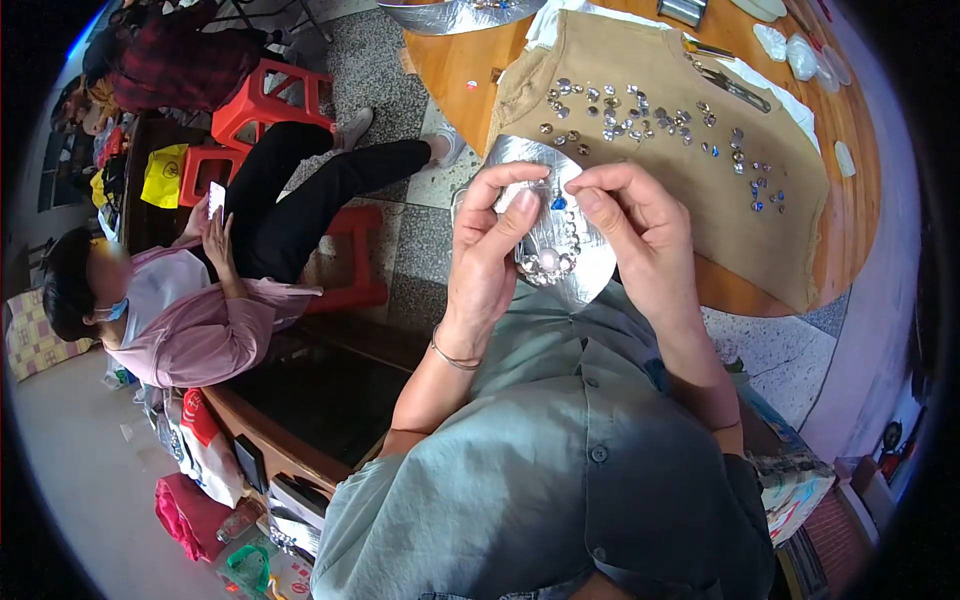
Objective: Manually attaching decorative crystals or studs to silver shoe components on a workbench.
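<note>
In front of my chest is a silver, foil-like sheet (595,275) with clear rhinestones, a pale round pearl (548,260) and a blue stone (558,203) on it. My left hand (492,225) grips the sheet's left side, its thumb near the blue stone. At the sheet's upper right, my right hand (645,220) is closed in a pinch, thumb against forefinger; what lies between those fingertips is too small to make out. Beyond my hands, a tan cloth (740,240) is spread on the wooden table, with many loose clear and blue rhinestones (640,120) on it.
Pliers (740,90) lie by the cloth's far edge, near small clear plastic bags (800,57). Another silver sheet (455,17) is at the table's far left. To my left a seated person (190,310) holds a phone (216,200), near red plastic stools (265,100).
</note>
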### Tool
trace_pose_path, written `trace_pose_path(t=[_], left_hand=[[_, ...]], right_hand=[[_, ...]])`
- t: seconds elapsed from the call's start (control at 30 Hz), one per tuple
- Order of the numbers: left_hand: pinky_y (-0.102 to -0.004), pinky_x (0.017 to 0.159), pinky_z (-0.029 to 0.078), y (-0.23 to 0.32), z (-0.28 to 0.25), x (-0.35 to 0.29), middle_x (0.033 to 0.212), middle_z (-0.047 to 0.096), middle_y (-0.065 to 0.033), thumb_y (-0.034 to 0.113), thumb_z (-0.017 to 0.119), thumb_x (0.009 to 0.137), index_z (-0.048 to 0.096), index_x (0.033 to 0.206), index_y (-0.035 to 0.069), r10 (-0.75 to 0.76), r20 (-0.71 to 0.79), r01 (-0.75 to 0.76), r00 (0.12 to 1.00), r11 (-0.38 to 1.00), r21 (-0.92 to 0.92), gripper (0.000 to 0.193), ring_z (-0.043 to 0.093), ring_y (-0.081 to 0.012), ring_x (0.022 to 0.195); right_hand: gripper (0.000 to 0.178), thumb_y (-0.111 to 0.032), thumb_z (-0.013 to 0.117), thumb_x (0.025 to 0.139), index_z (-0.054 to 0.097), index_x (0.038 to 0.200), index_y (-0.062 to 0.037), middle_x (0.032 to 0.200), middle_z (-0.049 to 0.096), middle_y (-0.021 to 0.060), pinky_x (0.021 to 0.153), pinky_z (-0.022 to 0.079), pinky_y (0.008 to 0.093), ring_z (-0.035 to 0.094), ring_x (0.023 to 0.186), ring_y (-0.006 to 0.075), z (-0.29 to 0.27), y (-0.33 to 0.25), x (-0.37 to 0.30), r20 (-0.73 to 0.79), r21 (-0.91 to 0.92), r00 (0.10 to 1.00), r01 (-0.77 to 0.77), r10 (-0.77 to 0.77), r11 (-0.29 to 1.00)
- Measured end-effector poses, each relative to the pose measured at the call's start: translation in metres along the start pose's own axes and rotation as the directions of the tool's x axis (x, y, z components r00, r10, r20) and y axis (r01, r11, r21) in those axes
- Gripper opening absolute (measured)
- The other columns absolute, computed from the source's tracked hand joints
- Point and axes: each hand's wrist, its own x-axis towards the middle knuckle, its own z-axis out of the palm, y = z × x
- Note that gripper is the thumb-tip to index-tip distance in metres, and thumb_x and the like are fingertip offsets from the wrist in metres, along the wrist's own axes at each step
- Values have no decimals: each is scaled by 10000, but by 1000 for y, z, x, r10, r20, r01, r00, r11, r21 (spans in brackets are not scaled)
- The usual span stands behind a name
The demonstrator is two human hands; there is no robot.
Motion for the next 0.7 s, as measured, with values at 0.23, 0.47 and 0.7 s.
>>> trace_pose_path(t=[0.23, 0.47, 0.7], left_hand=[[-188, 765, 407, -7, -6, 2, 915, 586, 2, 113, 554, 900, 573, 972, 17, 7, 34, -7, 999, 1000, -21, 121, 502, -44, 817], [-174, 745, 393, -11, -12, 3, 904, 577, -1, 124, 557, 900, 569, 967, 24, 23, 43, -19, 999, 996, -84, 121, 498, -47, 799], [-193, 762, 430, -2, -2, 2, 961, 577, -13, 88, 572, 882, 566, 995, 35, -8, 17, 9, 1000, 997, -77, 125, 522, -55, 855]], right_hand=[[82, -67, 569, 881, 599, 925, -5, 832, 607, 7, 647, 426, 191, 524, 731, 39, 2, -4, -2, 6, 30, 999, -36, 36, 999], [82, -69, 571, 880, 602, 918, -2, 817, 605, 5, 640, 432, 193, 529, 721, 37, 4, -4, -3, -1, 14, 1000, -25, 25, 1000], [81, -67, 569, 881, 601, 917, -2, 797, 606, 6, 624, 439, 197, 536, 714, 35, 1, -3, -1, -17, 8, 999, -44, 44, 999]])
